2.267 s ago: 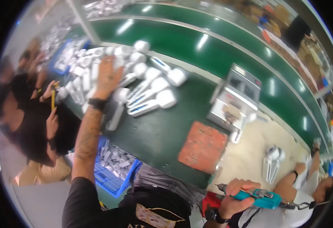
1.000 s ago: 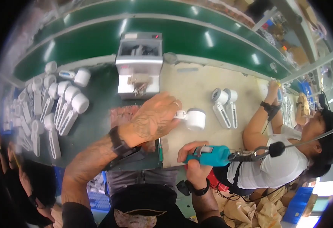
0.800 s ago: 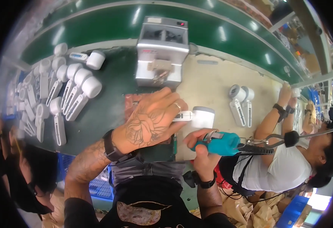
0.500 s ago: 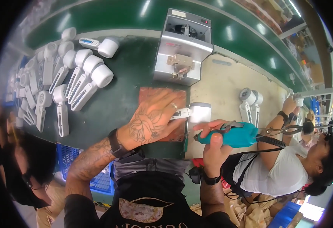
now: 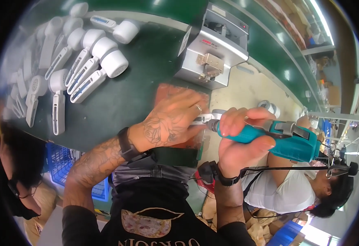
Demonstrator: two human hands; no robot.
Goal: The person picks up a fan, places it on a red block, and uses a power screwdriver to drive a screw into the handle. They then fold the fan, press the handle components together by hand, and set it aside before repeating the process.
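Observation:
My left hand [image 5: 172,119] is closed around the handle of a white handheld device [image 5: 200,119], pressing it down over a reddish-brown mat [image 5: 163,95]. The device has a drum-shaped head, mostly hidden behind my right hand. Wrapped in my right hand [image 5: 245,137] is a teal electric screwdriver [image 5: 296,144], held nearly level. Its tip reaches the handle beside my left fingers; whether it sits on a screw is too small to tell.
Several similar white devices [image 5: 114,63] lie at the left of the dark green table. A silver machine [image 5: 206,61] stands at the back. More white devices [image 5: 265,105] are on the right, near a co-worker in a white shirt [image 5: 277,184]. A blue crate [image 5: 60,168] is below.
My right hand has turned the screwdriver and brought its tip to the device's handle. My left hand keeps its grip. The view has shifted slightly.

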